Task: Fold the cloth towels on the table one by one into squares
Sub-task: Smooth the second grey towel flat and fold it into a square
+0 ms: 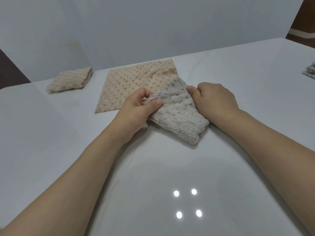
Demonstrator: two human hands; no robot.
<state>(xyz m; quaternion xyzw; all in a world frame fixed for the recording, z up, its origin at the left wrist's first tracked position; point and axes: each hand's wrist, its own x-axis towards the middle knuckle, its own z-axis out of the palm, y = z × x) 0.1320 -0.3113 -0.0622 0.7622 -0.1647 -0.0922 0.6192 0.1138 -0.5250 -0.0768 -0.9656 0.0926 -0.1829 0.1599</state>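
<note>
Two hands are working one towel near the middle of the white bench [68, 150]. Nearest the camera, four bright light reflections [186, 203] are showing on the bare bench surface, nothing else there. Just beyond, the grey-beige towel [179, 116] is lying folded over with its doubled edge toward the camera, and its far end is overlapping the near corner of the next cloth. The left hand [136, 109] is pinching the towel's upper left corner — thumb on top, fingers curled under, grip clamped on the fabric. The right hand [216, 99] is pinching the upper right corner, grip also closed on the towel.

To do this fold well, I judge both corners should be travelling together and level, landing squarely on the corners below; then palms should be pressing the crease flat, since the fluffy pile looks likely to spring back. Lifting clear of the cloth underneath should avoid dragging it.

Further back, a beige dotted towel [136, 82] is lying flat and unfolded — probably next. Far left, a finished folded towel [69, 80] is resting well apart. At the far right edge, another cloth [309, 69] is partly cut off by the frame.
</note>
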